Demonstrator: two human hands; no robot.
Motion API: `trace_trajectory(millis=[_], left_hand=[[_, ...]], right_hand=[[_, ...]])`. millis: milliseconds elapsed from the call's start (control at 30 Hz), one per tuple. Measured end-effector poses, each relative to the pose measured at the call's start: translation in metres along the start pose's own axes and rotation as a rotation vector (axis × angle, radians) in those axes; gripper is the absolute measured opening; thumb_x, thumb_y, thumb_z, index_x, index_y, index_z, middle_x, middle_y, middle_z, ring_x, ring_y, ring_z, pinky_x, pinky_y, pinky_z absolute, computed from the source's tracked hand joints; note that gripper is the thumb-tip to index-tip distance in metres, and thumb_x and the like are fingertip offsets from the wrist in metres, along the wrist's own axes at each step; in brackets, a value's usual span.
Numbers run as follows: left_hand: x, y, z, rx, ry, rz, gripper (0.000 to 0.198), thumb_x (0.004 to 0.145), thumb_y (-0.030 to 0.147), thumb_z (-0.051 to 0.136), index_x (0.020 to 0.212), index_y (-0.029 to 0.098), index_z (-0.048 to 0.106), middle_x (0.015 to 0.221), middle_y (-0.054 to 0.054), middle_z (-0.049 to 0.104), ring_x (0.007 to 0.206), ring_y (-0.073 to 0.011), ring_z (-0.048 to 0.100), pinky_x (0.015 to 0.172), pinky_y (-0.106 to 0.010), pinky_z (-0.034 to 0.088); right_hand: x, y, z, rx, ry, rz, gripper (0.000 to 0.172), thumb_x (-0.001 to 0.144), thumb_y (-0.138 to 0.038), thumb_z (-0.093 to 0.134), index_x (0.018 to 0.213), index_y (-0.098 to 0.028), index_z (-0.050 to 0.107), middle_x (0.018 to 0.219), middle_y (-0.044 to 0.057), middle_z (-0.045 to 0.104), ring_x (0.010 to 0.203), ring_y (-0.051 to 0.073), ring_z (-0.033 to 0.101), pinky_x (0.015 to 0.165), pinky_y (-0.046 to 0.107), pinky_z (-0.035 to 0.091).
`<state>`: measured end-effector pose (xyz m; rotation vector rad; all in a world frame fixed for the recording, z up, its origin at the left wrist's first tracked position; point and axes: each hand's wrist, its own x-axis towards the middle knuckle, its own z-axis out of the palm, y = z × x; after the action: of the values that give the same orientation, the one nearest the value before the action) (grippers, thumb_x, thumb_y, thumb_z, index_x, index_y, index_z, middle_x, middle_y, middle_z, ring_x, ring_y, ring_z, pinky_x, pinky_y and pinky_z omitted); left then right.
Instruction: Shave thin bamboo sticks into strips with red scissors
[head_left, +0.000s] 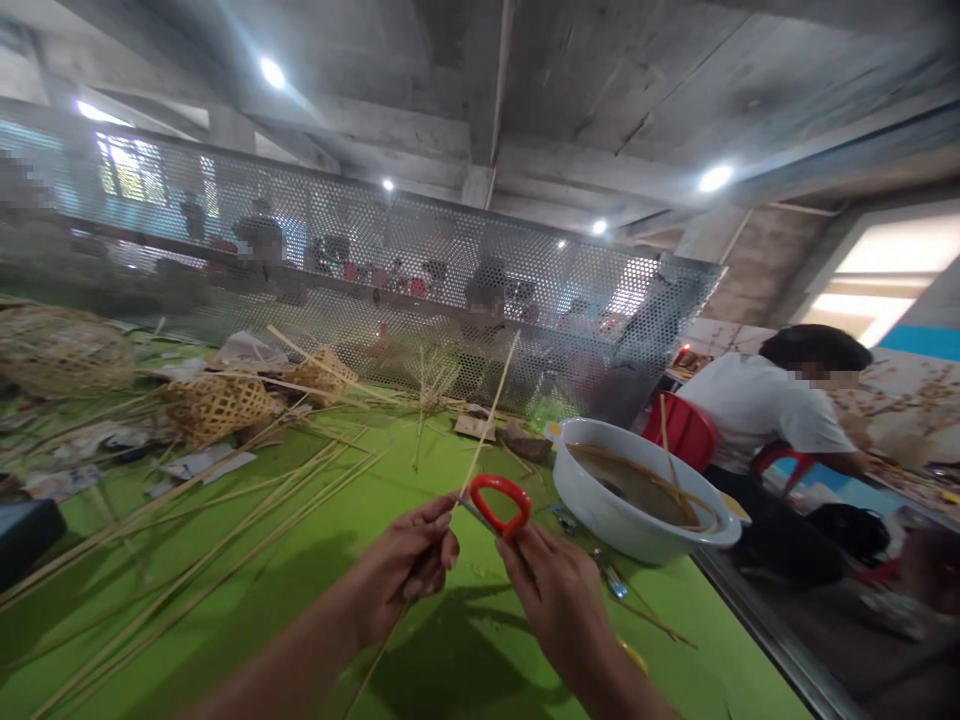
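Observation:
My left hand (411, 565) is closed around a thin bamboo strip (491, 415), which slants up and away and also trails down toward me. Red-handled scissors (501, 484) are gripped in my right hand (559, 590), one red loop standing above the fingers. Their metal blades reach left to the strip, right by my left fingertips. Whether the blades are closed on the strip I cannot tell. Both hands are above the green table (300, 610).
Long bamboo strips (247, 540) lie on the left. Woven baskets (217, 405) and paper scraps sit behind them. A white basin (637, 510) of brownish water stands right. A perforated metal screen (420, 290) closes off the back. A person (765, 410) sits at the right.

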<state>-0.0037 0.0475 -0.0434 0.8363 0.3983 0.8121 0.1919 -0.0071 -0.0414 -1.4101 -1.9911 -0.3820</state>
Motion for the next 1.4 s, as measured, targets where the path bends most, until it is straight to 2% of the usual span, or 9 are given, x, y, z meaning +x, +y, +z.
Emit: trace_trajectory(millis=[233,400,567,633,800,967,1033,1200,1400], left_hand=[[0.006,-0.005,-0.005,0.051,-0.015,0.002,0.038,0.083,0.021,0.057,0.12,0.016,0.056,0.057,0.003,0.061,0.028,0.0002,0.023,0.034,-0.016,0.019],[0.009,-0.005,-0.006,0.016,0.008,-0.016,0.035,0.079,0.025,0.063,0.113,0.014,0.058,0.049,0.006,0.055,0.028,-0.0009,0.023,0.033,-0.017,0.012],[0.006,-0.003,-0.003,0.049,-0.022,0.017,0.036,0.081,0.023,0.06,0.116,0.014,0.057,0.055,0.003,0.059,0.028,-0.0001,0.024,0.034,-0.017,0.017],[0.006,-0.003,-0.004,0.053,-0.008,0.016,0.037,0.08,0.023,0.061,0.116,0.014,0.058,0.055,0.004,0.059,0.028,0.0001,0.022,0.034,-0.017,0.017],[0.01,-0.004,-0.006,0.018,0.005,-0.002,0.035,0.078,0.023,0.062,0.111,0.014,0.059,0.05,0.006,0.055,0.028,-0.0007,0.022,0.033,-0.017,0.014],[0.006,-0.003,-0.001,0.074,-0.001,-0.014,0.042,0.081,0.025,0.061,0.121,0.015,0.056,0.048,0.006,0.054,0.029,-0.0017,0.024,0.033,-0.017,0.014],[0.004,-0.002,0.0,0.089,0.004,-0.014,0.042,0.08,0.025,0.061,0.121,0.015,0.057,0.048,0.005,0.054,0.03,-0.0019,0.026,0.033,-0.017,0.014],[0.005,-0.003,-0.004,0.07,-0.019,0.029,0.033,0.081,0.024,0.06,0.113,0.015,0.06,0.054,0.004,0.056,0.029,0.0005,0.021,0.034,-0.017,0.015],[0.01,-0.007,-0.008,0.126,0.005,0.008,0.042,0.081,0.029,0.061,0.12,0.015,0.057,0.05,0.006,0.052,0.03,-0.0019,0.025,0.033,-0.018,0.013]], right_hand=[[-0.001,0.001,-0.001,-0.088,0.068,0.021,0.022,0.096,-0.029,0.04,0.087,-0.02,0.058,0.072,0.002,0.063,0.058,0.015,0.057,0.057,0.026,0.032],[-0.003,-0.014,0.0,-0.045,-0.012,-0.066,0.026,0.098,-0.029,0.037,0.087,-0.022,0.059,0.07,0.0,0.064,0.055,0.014,0.056,0.056,0.025,0.032],[0.0,-0.002,-0.004,-0.071,0.052,0.027,0.025,0.097,-0.03,0.039,0.087,-0.019,0.059,0.073,0.003,0.064,0.059,0.015,0.058,0.058,0.025,0.035],[-0.001,-0.002,-0.003,-0.067,0.063,0.02,0.026,0.097,-0.031,0.039,0.086,-0.019,0.059,0.071,0.003,0.064,0.057,0.015,0.057,0.057,0.025,0.034],[-0.003,-0.01,0.0,-0.011,-0.034,-0.038,0.023,0.097,-0.029,0.039,0.087,-0.021,0.059,0.071,0.001,0.064,0.057,0.014,0.057,0.056,0.025,0.033],[0.001,0.007,-0.004,-0.057,0.064,0.074,0.022,0.096,-0.03,0.041,0.087,-0.019,0.059,0.077,0.003,0.066,0.061,0.015,0.059,0.059,0.025,0.035],[0.001,0.008,-0.005,-0.068,0.087,0.072,0.022,0.096,-0.03,0.041,0.087,-0.019,0.059,0.077,0.004,0.066,0.061,0.015,0.06,0.059,0.025,0.035],[0.001,-0.003,-0.004,-0.01,-0.031,0.001,0.022,0.095,-0.028,0.042,0.084,-0.021,0.059,0.072,0.001,0.065,0.059,0.014,0.059,0.058,0.024,0.036],[0.003,0.005,-0.008,-0.067,0.083,0.075,0.024,0.095,-0.03,0.04,0.088,-0.019,0.06,0.074,0.004,0.066,0.06,0.016,0.061,0.059,0.025,0.039]])
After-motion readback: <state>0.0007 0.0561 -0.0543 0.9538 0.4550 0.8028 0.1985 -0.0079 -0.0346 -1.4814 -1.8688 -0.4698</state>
